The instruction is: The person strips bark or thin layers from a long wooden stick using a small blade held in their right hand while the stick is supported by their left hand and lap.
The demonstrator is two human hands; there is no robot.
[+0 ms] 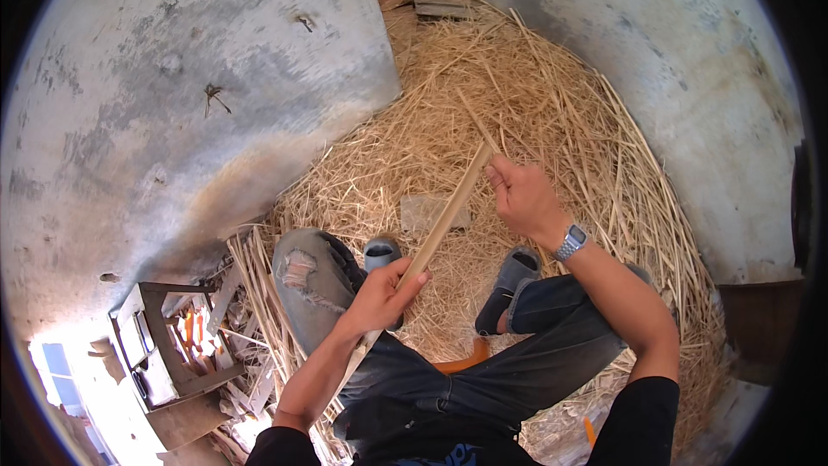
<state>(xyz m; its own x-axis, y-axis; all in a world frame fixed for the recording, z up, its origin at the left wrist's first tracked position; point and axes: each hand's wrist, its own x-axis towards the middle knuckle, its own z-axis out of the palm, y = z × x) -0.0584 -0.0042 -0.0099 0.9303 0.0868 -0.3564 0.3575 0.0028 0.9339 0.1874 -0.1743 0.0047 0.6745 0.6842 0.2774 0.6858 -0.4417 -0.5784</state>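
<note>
A long, pale, flat strip, probably split bamboo (446,219), runs slantwise across the space between my knees. My left hand (383,294) is wrapped around its lower part, thumb along the top. Its near end passes under my left forearm towards my lap. At the far end my right hand (522,194) is closed in a fist on a thinner sliver (477,118), which angles up and left from beside the strip's tip. Whether the sliver is still joined to the strip is hard to tell. What lies inside the right fist is hidden.
Straw-like shavings (466,65) cover the floor. A flat block (424,212) lies between my feet. An orange seat (462,362) shows under me. To the left are a bundle of long strips (259,278) and an open frame box (174,343). Plastered walls (259,45) stand on both sides.
</note>
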